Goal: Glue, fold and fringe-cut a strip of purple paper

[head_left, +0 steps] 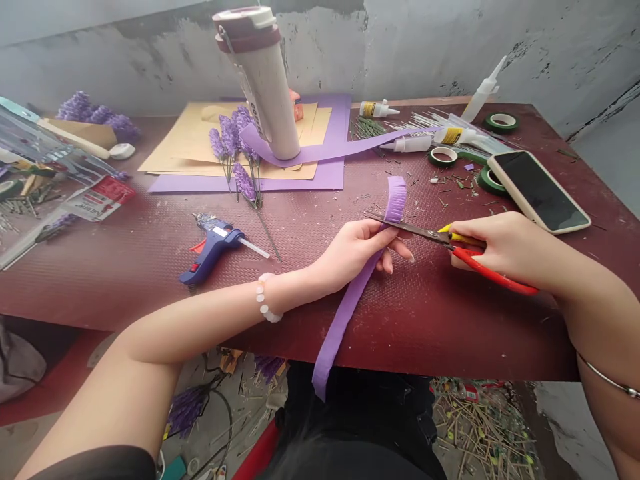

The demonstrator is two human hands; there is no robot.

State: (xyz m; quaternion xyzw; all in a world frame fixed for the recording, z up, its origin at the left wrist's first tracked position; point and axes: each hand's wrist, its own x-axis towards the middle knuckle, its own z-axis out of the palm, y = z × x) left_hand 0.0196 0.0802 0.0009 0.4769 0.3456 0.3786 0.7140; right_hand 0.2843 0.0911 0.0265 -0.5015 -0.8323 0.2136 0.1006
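Note:
My left hand [363, 250] pinches a long purple paper strip [345, 310] between thumb and fingers. The strip's upper end stands above my fingers and is cut into a fine fringe; its lower end hangs past the table's front edge. In my right hand [505, 250] are scissors [423, 231] with one red and one yellow handle. Their blades lie across the strip just above my left thumb. A second purple strip [345, 152] lies farther back, partly behind the upright coffee tumbler [265, 87].
A blue glue gun [213, 250] lies left of my left hand. Behind it are purple flower stems [245, 180] and tan paper sheets [175, 143]. To the right are a phone [540, 190], green tape rolls [443, 157] and glue bottles [377, 109]. The table's front edge is close to me.

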